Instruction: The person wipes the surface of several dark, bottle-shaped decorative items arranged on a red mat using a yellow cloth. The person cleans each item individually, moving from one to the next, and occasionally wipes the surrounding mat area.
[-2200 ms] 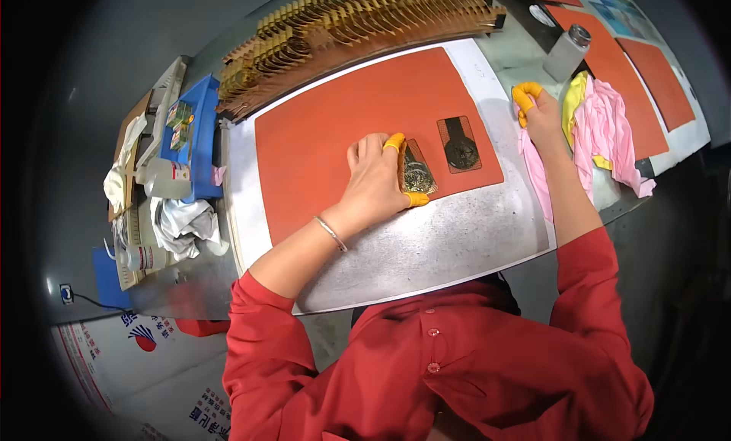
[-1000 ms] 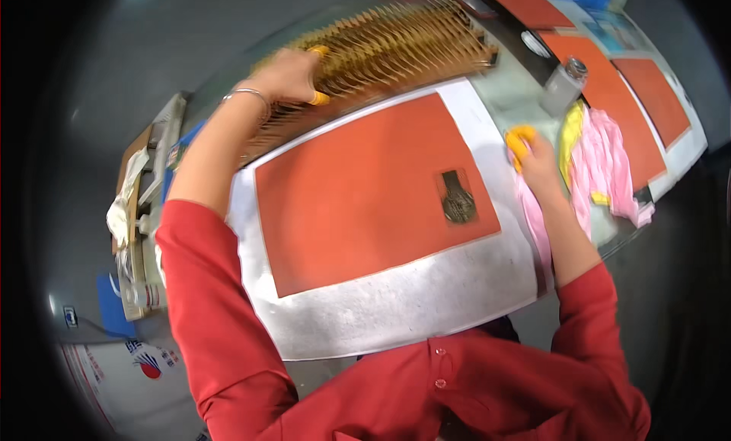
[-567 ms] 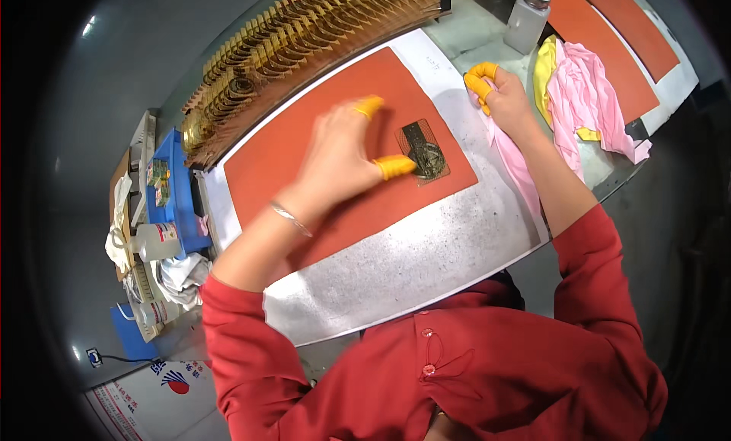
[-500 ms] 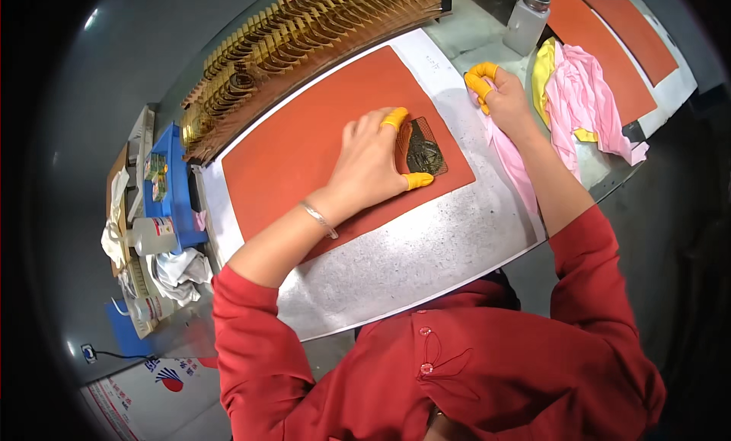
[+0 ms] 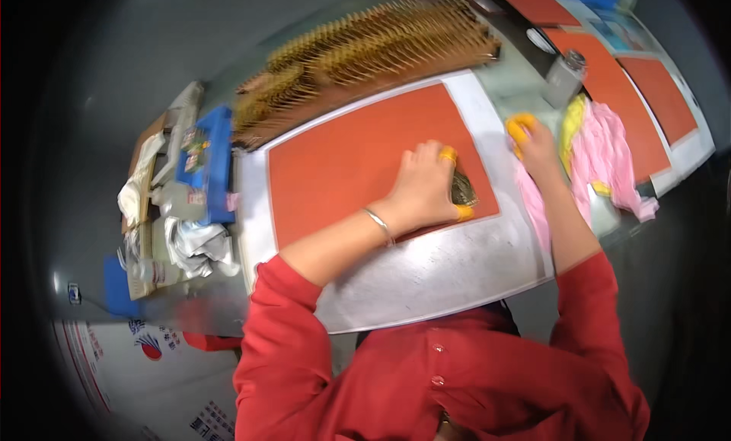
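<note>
My left hand spans a small dark patterned plate on the orange mat. Its thumb and a fingertip, both in yellow finger cots, pinch the plate's edges, and the palm hides part of it. To the right of the mat my right hand is closed around a pink cloth, which hangs down beside the forearm. Yellow cots cover fingertips of this hand too. Motion blurs the picture somewhat.
Behind the mat runs a long rack of several upright gold-coloured pieces. A blue tray, a plastic bottle and crumpled white cloth lie left. At right stand a grey-capped bottle and a pink-and-yellow cloth heap.
The view has swung, so the whole table appears lower and further right. My left hand covers more of the plate than before. The right hand keeps its hold on the pink cloth.
</note>
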Demonstrator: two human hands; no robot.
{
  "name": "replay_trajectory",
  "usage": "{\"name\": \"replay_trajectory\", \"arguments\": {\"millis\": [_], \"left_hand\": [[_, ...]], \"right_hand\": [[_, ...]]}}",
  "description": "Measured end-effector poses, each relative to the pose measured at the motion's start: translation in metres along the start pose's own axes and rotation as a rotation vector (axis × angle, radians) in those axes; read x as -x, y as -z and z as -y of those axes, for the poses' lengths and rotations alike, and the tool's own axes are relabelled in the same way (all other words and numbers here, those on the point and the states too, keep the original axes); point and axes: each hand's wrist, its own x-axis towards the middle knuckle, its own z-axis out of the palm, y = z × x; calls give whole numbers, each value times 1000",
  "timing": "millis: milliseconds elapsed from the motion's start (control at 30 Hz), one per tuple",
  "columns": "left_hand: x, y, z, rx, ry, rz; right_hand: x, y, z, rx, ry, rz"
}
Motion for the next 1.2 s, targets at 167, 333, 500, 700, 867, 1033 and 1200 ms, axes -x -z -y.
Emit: {"name": "replay_trajectory", "arguments": {"millis": [167,333,500,700,867,1033,1200], "left_hand": [[24,35,25,94,-16,-139],[24,123,122,-315,247,-186],[-14,156,179,-411,290,-164],[-68,148,188,-407,260,125],[-66,148,195,-328,169,2],[-3,189,237,-42,261,-168],[38,169,288,-220,317,-105]], "right_hand": [[6,7,-13,7,-34,-46],[-1,9,-17,-56,-27,16],[-4,5,-17,-64,-36,13],[-6,11,-19,-97,-65,-11],[-3,10,-21,-101,-76,-16],[1,11,-20,-76,-84,-26],[-2,10,-25,-102,-96,-18]]}}
